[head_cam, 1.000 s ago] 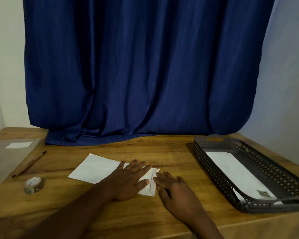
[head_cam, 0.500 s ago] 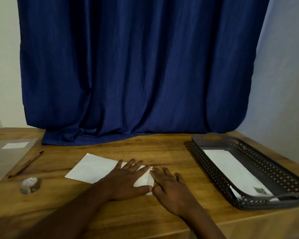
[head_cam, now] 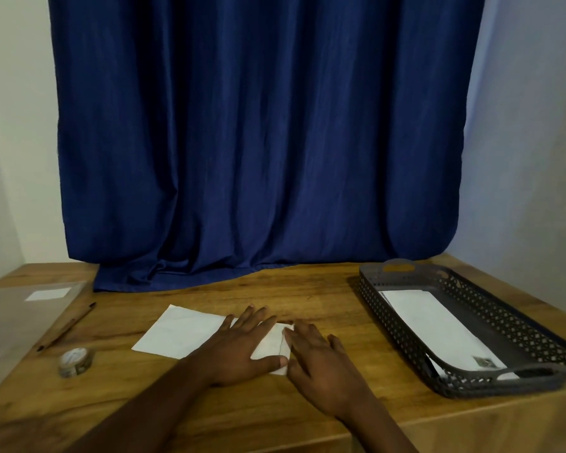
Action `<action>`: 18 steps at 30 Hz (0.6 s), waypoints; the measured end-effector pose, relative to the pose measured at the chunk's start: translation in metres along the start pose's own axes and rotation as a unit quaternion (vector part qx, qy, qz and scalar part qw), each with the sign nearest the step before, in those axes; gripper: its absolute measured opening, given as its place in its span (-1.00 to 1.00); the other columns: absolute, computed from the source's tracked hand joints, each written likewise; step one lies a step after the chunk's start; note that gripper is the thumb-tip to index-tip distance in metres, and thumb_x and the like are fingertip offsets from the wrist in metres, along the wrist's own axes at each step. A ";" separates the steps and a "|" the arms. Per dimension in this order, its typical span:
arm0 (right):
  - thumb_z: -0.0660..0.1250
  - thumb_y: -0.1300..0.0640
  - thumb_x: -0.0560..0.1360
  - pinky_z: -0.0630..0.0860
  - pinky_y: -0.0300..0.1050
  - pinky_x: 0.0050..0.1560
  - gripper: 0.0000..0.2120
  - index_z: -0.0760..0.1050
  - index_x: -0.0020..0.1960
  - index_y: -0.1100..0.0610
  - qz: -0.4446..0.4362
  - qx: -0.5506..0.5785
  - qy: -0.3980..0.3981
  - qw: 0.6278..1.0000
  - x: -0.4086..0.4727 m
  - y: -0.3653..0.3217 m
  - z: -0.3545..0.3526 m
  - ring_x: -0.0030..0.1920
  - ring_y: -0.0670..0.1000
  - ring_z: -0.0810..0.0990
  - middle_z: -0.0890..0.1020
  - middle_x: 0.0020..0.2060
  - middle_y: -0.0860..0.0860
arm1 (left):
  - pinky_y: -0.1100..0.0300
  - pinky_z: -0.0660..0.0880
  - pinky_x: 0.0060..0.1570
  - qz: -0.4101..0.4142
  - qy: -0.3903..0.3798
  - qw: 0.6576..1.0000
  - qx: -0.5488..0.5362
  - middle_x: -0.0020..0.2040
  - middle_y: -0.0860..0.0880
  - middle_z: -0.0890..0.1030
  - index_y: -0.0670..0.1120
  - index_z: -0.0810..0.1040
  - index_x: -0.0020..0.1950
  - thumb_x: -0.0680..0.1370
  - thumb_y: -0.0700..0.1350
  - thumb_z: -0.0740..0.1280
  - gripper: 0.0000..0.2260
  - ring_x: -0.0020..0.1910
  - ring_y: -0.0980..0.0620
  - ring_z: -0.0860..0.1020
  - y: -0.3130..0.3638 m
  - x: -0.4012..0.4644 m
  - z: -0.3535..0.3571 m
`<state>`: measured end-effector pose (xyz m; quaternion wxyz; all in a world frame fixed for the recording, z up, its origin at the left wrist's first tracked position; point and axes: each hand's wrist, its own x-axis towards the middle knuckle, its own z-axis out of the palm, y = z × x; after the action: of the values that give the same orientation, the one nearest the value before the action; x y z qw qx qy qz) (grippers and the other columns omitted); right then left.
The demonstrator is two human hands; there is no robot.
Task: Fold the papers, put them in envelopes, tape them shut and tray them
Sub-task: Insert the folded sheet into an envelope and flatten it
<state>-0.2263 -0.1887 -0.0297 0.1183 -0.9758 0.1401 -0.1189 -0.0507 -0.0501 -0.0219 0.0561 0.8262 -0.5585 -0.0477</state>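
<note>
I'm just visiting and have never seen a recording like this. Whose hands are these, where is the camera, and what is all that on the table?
There is no machine here: a person works with bare hands, and the one camera sits on their head, looking forward and down. On the wooden table, the left hand lies flat with straight fingers on a white envelope. The right hand presses the envelope's right end, where the flap seems to be. Neither hand grips anything. To the left lie a roll of tape and a pencil. On the right, a dark perforated tray holds a finished envelope. A blue curtain hangs behind.
</note>
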 end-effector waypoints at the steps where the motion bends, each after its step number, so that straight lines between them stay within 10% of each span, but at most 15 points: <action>1: 0.08 -0.13 0.59 0.08 0.06 0.57 -0.46 0.21 0.57 -0.11 -0.010 0.006 0.037 0.999 -0.003 0.000 -0.001 0.59 -0.09 0.09 0.15 0.62 -0.08 | -0.04 -0.22 0.59 -0.003 0.009 1.000 -0.015 0.65 0.12 -0.27 0.19 -0.21 0.65 0.49 0.55 -0.04 -0.16 0.60 0.11 -0.32 0.000 -0.003 0.000; 7: 0.09 -0.42 0.52 0.13 -0.38 0.35 -0.41 0.32 0.50 -0.26 -0.074 0.025 0.046 0.996 -0.027 -0.005 -0.004 0.44 -0.27 0.26 0.29 0.51 -0.31 | -0.02 -0.16 0.59 -0.021 0.094 0.992 -0.077 0.65 0.18 -0.18 0.25 -0.07 0.64 0.49 0.56 -0.05 -0.22 0.61 0.15 -0.25 0.004 -0.036 -0.006; 18: 0.02 -0.72 0.29 -0.09 -0.32 0.48 -0.18 0.19 0.49 -0.45 -0.130 -0.036 -0.015 0.991 -0.075 -0.006 -0.012 0.49 -0.41 -0.07 0.06 0.46 -0.56 | 0.25 0.00 0.46 -0.047 0.006 0.998 -0.047 0.50 0.55 -0.22 0.56 -0.11 0.49 0.25 0.68 0.20 -0.11 0.49 0.45 -0.16 -0.015 -0.188 -0.013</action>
<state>-0.2984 -0.1628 -0.0323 0.0683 -0.9911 0.0149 -0.1134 -0.1052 0.1306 -0.0080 0.0956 0.8485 -0.5155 -0.0715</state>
